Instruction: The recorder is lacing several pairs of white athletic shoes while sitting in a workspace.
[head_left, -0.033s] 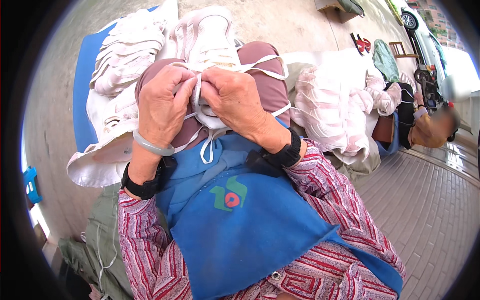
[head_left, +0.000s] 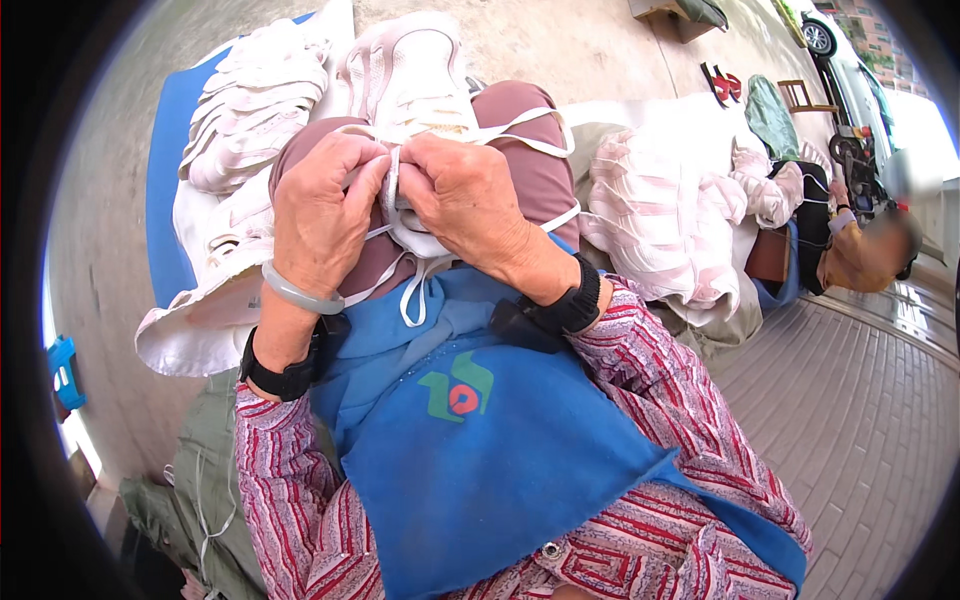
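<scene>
Over my lap, my left hand (head_left: 325, 205) and my right hand (head_left: 470, 195) come close together, fingers curled in. Between them they grip a white shoe upper (head_left: 418, 242), whose middle my fingers partly cover. White shoelace (head_left: 412, 305) loops from its lower end onto the blue apron (head_left: 490, 480). More white lace (head_left: 540, 118) runs across my right knee. Just beyond my hands lie stacked pale pink and white shoe uppers (head_left: 420, 75). Whether my fingertips also pinch a lace is hidden.
Piled white uppers (head_left: 255, 105) lie at the far left on a blue surface (head_left: 165, 190). To my right is a bundle of pale uppers (head_left: 660, 215). Another person (head_left: 865, 250) sits at the far right, near a small wooden chair (head_left: 805, 98) and red-black sandals (head_left: 722, 86).
</scene>
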